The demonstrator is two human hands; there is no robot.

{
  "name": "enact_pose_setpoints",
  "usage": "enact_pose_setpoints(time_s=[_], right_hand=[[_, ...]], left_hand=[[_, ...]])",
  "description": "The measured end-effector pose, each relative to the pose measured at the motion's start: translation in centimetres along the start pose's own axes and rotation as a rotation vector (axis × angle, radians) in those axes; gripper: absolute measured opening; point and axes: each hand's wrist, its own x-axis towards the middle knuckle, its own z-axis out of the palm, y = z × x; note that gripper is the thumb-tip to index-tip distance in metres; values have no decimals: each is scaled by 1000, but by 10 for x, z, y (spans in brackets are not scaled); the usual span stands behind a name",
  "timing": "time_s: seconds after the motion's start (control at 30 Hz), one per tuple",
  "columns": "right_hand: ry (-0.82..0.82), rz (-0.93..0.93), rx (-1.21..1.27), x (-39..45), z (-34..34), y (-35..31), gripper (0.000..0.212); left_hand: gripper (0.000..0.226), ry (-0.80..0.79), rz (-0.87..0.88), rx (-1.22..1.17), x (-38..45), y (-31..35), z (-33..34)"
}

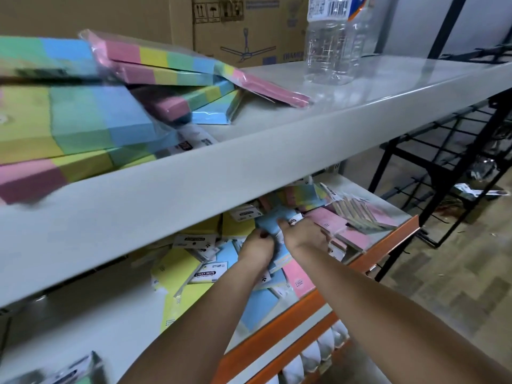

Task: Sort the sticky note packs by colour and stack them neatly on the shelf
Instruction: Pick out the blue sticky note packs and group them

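Two bare hands deep in the lower shelf (388, 239), under the pale front lip of the upper shelf (194, 189). Left hand (256, 249) at about 7 o'clock from the right hand (303, 235), the two nearly touching. Both on one blue sticky note pack (270, 221), held just above the heap: left fingers curled round its near lower edge, right thumb pressed on its face beside a white label; remaining right fingers hidden behind the pack, grip there impossible to judge.

Around the hands, loose packs in a jumble: yellow packs (181, 268) at 8 o'clock, one with a "STICKY NOTE" label; pink packs (297, 277) at 4 o'clock, along the orange shelf edge (382, 249); more blue packs (259, 307) at 6 o'clock, partly under the left forearm. At 1 o'clock, a row of thin packs (357, 213) leaning against each other on pink ones.

On the upper shelf, at 10 o'clock, large rainbow-striped packs (91, 120) piled askew, overlapping, some tilted. At 12 o'clock, a clear plastic bottle (332, 48) upright, apart from the pile. Behind, cardboard boxes (235, 29). At 3 o'clock, a black wire rack (443, 162) on a wood-pattern floor.
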Motion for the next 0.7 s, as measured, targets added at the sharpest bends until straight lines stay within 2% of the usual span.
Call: enact_pose_setpoints(time_s=[0.13, 0.3, 0.5, 0.6, 0.7], right_hand=[[-25, 14, 6, 4, 6, -4, 62], [-93, 39, 123, 5, 3, -3, 59], [-63, 6, 203, 0, 2, 4, 54], [-35, -17, 223, -4, -4, 7, 53], [-5, -48, 251, -8, -10, 11, 55]], left_hand=[[8, -12, 12, 26, -6, 0, 1], [11, -19, 12, 58, -2, -4, 1], [20, -10, 17, 16, -4, -2, -4], [14, 13, -1, -5, -4, -1, -5], [28, 31, -29, 5, -3, -2, -8]])
